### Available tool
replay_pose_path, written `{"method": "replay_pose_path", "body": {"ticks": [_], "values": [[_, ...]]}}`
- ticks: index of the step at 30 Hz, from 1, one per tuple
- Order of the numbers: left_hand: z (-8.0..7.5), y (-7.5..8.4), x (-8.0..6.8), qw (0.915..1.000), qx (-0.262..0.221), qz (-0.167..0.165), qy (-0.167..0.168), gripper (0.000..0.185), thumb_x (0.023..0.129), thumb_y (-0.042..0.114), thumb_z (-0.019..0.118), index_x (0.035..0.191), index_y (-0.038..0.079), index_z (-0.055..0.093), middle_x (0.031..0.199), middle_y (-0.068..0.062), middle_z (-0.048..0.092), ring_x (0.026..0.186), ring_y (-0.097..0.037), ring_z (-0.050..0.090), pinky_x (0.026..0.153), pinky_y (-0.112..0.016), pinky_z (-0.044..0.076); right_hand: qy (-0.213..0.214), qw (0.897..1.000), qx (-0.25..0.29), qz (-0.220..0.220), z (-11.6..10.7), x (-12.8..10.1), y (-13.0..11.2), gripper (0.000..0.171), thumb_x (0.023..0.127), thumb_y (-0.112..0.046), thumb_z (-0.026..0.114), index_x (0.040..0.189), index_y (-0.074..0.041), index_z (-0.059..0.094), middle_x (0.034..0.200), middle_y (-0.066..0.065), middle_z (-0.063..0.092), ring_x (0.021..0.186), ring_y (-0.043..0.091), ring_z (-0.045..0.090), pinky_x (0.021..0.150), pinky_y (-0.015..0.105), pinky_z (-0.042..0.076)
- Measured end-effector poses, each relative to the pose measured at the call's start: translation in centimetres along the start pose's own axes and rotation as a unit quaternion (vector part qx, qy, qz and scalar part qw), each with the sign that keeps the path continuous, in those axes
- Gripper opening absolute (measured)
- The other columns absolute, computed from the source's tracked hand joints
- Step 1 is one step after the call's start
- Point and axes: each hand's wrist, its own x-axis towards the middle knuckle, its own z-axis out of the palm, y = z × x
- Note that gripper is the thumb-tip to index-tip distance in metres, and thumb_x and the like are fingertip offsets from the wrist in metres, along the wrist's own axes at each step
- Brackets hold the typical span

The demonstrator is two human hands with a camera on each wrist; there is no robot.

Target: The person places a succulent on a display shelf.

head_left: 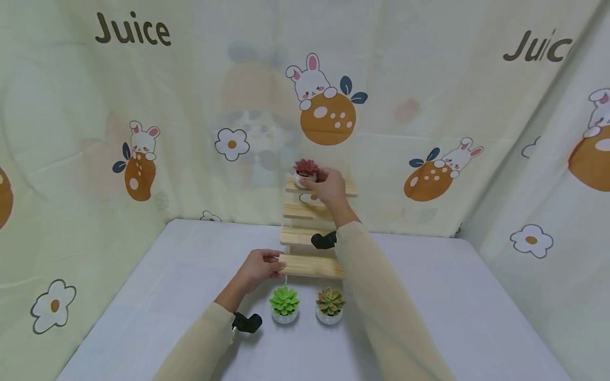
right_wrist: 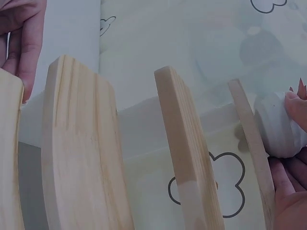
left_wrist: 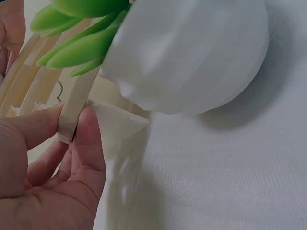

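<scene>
- The right hand (head_left: 329, 186) is up at the top of the wooden step shelf (head_left: 314, 233), its fingers curled round the white pot of the red succulent (head_left: 306, 168). In the right wrist view the fingertips (right_wrist: 295, 108) press the ribbed pot (right_wrist: 278, 125) against the top board.
- The red succulent stands upright on the left end of the top step, rosette pointing up.
- The left hand (head_left: 257, 269) pinches the left end of the lowest step; the left wrist view shows the thumb (left_wrist: 88, 143) and a finger clamped on the board's edge (left_wrist: 72, 115).
- The shelf has four pale wood steps, each with its long axis running left to right, climbing away from the person toward the curtain (head_left: 429, 106) behind.
- The right forearm lies over the right part of the lower steps and hides it.
- Two more succulents stand upright on the white table (head_left: 476, 317), just in front of the lowest step: a green succulent (head_left: 284, 301) on the left and a reddish-green succulent (head_left: 330, 302) on the right, near each other but apart.
- Three potted plants in all, each in a white pot.
</scene>
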Motion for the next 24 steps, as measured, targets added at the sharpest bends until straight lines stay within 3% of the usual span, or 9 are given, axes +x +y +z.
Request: {"method": "replay_pose_path", "body": {"ticks": [10,24], "values": [[0.0,0.0,0.1,0.9999,-0.011,0.001,-0.002,0.040,0.094,-0.001,0.070,0.132,-0.009,0.060,0.106,-0.017,0.069,0.077,-0.016,0.069,0.074,-0.032,0.066,-0.009,0.999,0.030,0.002,-1.4,-1.0,0.3,0.073,0.088,-0.036,0.083,0.146,-0.003,0.053,0.146,0.014,0.059,0.134,0.029,0.058,0.112,0.041,0.052],[0.2,-0.3,0.2,0.9999,-0.009,0.003,0.005,0.038,0.094,-0.001,0.070,0.131,-0.008,0.062,0.106,-0.017,0.070,0.077,-0.016,0.069,0.074,-0.033,0.066,-0.015,0.999,0.013,-0.045,-5.1,-4.3,2.4,0.066,0.089,-0.039,0.080,0.139,-0.002,0.060,0.139,0.019,0.064,0.127,0.031,0.063,0.108,0.046,0.055]]}}
